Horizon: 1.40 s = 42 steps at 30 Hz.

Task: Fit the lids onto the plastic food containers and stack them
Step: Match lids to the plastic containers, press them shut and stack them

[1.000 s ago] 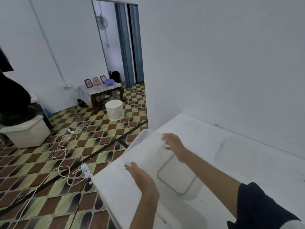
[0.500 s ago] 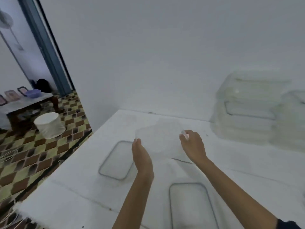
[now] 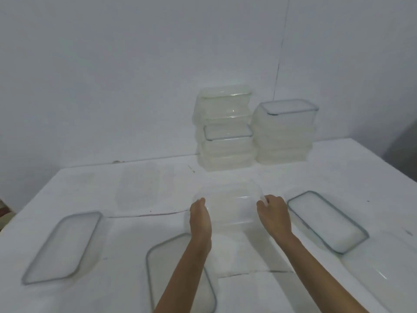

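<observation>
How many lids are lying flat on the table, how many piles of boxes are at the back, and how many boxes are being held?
Loose lids: 3
Stacks at the back: 2
Held container: 1
Total: 6

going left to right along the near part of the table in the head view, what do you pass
far-left lid → lid under the left forearm → left hand → clear container held between both hands → right hand → right lid

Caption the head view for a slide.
Both hands grip a clear container on the white table, loose lids around.
</observation>
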### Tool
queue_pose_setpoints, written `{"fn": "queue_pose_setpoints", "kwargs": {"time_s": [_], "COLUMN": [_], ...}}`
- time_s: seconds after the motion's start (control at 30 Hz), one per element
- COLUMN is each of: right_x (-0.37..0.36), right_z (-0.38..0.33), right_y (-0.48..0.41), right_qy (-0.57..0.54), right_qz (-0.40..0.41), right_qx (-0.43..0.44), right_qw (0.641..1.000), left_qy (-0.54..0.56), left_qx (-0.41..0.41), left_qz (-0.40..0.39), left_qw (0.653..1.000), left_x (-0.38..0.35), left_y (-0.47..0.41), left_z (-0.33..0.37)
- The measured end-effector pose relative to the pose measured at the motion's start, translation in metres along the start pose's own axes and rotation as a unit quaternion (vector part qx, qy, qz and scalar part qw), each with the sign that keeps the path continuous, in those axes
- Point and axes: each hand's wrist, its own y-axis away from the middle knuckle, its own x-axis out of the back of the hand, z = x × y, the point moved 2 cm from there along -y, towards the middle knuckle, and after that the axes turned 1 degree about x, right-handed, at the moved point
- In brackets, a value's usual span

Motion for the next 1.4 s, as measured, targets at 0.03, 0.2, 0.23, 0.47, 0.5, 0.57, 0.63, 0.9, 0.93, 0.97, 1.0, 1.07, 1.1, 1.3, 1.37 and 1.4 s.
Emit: {"fn": "queue_pose_setpoints", "kwargs": {"time_s": [0.03, 0.2, 0.23, 0.47, 0.5, 0.57, 0.63, 0.9, 0.93, 0.97, 1.0, 1.07, 1.1, 1.3, 1.37, 1.4], "right_x": [0.004, 0.009, 0.01, 0.013, 0.014, 0.014, 0.004, -0.059, -0.061, -0.064, -0.065, -0.067, -0.068, -0.07, -0.071, -0.071], "right_z": [0.006, 0.031, 0.033, 0.019, 0.01, -0.012, -0.033, -0.054, -0.052, -0.051, -0.05, -0.048, -0.048, -0.046, -0.045, -0.044], "right_y": [0.002, 0.004, 0.004, 0.015, 0.02, 0.034, 0.052, 0.107, 0.11, 0.113, 0.115, 0.117, 0.117, 0.118, 0.119, 0.118], "right_qy": [-0.001, -0.008, -0.015, 0.126, 0.123, 0.037, -0.048, 0.038, 0.057, 0.065, 0.069, 0.071, 0.07, -0.009, -0.042, -0.049], "right_qz": [-0.002, 0.005, 0.001, 0.045, 0.09, 0.141, 0.089, -0.286, -0.295, -0.301, -0.305, -0.317, -0.321, -0.329, -0.334, -0.336], "right_qx": [-0.009, -0.024, -0.031, 0.021, 0.066, 0.169, 0.242, 0.164, 0.158, 0.153, 0.148, 0.134, 0.126, 0.023, -0.018, -0.034], "right_qw": [1.0, 1.0, 0.999, 0.991, 0.986, 0.975, 0.965, 0.943, 0.941, 0.939, 0.938, 0.936, 0.936, 0.944, 0.941, 0.94], "left_qy": [-0.011, -0.046, -0.053, -0.081, -0.092, -0.119, -0.158, -0.325, -0.32, -0.309, -0.299, -0.282, -0.274, -0.24, -0.206, -0.192], "left_qx": [0.0, 0.007, 0.01, -0.019, -0.038, -0.067, -0.098, -0.032, -0.009, 0.007, 0.014, 0.014, 0.014, 0.014, 0.001, 0.0], "left_qz": [-0.003, -0.016, -0.02, -0.025, -0.002, 0.035, 0.06, 0.176, 0.173, 0.172, 0.175, 0.189, 0.196, 0.212, 0.213, 0.212], "left_qw": [1.0, 0.999, 0.998, 0.996, 0.995, 0.99, 0.981, 0.929, 0.931, 0.935, 0.938, 0.94, 0.941, 0.947, 0.955, 0.958], "left_x": [-0.004, -0.016, -0.017, 0.006, 0.016, 0.038, 0.064, 0.153, 0.158, 0.162, 0.164, 0.167, 0.168, 0.164, 0.162, 0.163], "left_y": [0.001, 0.003, 0.005, -0.001, -0.003, -0.006, -0.004, 0.024, 0.029, 0.034, 0.039, 0.046, 0.049, 0.061, 0.064, 0.064], "left_z": [-0.003, -0.017, -0.019, -0.009, -0.003, 0.011, 0.022, 0.0, -0.008, -0.015, -0.021, -0.029, -0.031, -0.039, -0.039, -0.039]}}
